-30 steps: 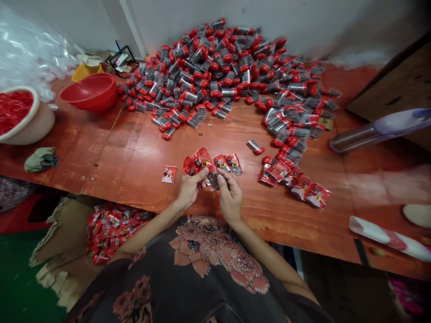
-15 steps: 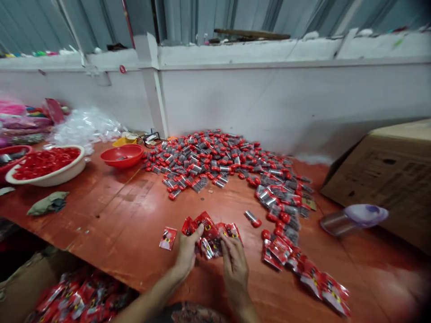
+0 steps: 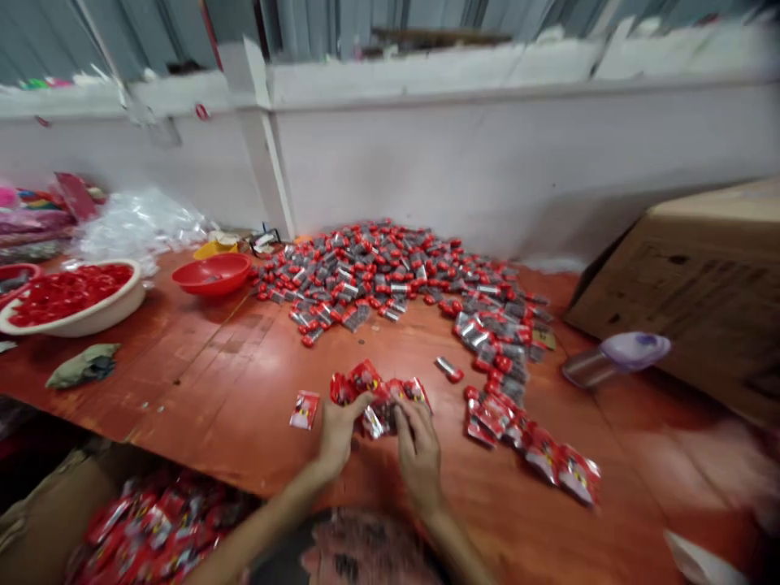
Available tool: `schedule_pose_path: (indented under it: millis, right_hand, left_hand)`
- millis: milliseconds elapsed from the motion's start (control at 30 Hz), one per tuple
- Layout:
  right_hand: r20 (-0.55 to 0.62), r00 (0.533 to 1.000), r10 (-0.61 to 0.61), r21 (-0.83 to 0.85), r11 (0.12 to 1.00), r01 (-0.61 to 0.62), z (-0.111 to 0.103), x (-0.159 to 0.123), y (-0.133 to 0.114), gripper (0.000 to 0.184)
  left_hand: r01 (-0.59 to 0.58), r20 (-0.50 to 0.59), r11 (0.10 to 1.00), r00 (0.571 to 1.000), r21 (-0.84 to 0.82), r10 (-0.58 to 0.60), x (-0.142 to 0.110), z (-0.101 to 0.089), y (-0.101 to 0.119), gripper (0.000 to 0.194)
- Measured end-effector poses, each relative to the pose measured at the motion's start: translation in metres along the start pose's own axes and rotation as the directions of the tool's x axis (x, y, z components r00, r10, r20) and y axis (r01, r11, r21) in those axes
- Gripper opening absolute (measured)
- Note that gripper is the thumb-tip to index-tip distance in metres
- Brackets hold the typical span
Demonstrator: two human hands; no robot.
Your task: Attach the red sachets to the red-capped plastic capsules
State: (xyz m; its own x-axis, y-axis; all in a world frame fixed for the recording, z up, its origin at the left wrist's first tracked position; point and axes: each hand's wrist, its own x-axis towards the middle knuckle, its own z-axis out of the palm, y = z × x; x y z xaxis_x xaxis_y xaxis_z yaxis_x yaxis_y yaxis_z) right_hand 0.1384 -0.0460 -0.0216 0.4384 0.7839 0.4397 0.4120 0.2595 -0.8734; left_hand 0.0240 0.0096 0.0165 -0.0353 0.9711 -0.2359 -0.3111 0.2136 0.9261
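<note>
Red-painted wooden table [image 3: 201, 366] runs along a white wall [image 3: 487, 171], with red-capped tubes [image 3: 371, 276] heaped against it. My left hand [image 3: 336, 435] and right hand [image 3: 418, 463] curl half-closed on red foil sachets [image 3: 379, 398] on the table, their exact grip blurred and hidden.

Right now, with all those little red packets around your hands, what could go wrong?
The red foil packets bunched between the left hand and right hand might slip and fall. The lone packet lies near the edge of the orange-red wooden table and could get knocked off. A bump could also send the loose pile of red-capped tubes rolling.
</note>
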Motion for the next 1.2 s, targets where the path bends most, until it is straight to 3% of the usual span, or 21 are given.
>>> schedule_pose_path:
  millis: [167, 367, 733, 933, 1200]
  right_hand:
    - [0.087, 0.977, 0.193, 0.132, 0.97, -0.203, -0.002, 0.001, -0.012, 0.028]
    - [0.118, 0.947, 0.299, 0.24, 0.917, -0.32, -0.005, -0.003, -0.013, 0.03]
    - [0.095, 0.96, 0.264, 0.192, 0.941, -0.278, -0.007, -0.006, -0.016, 0.029]
    - [0.089, 0.992, 0.094, 0.1, 0.99, -0.102, -0.007, -0.007, -0.02, 0.03]
    - [0.09, 0.954, 0.288, 0.206, 0.931, -0.3, -0.002, -0.013, -0.021, 0.029]
  left_hand:
    - [0.086, 0.107, 0.995, 0.99, 0.059, -0.092, 0.0, -0.002, 0.006, 0.032]
    - [0.226, 0.173, 0.974, 0.959, 0.021, -0.227, 0.0, -0.003, 0.012, 0.033]
    - [0.238, 0.239, 0.97, 0.941, 0.042, -0.241, 0.0, -0.004, 0.009, 0.03]
    - [0.184, 0.269, 0.982, 0.949, -0.038, -0.167, 0.0, -0.002, 0.013, 0.032]
    - [0.207, 0.265, 0.978, 0.943, 0.003, -0.2, -0.003, 0.001, 0.007, 0.027]
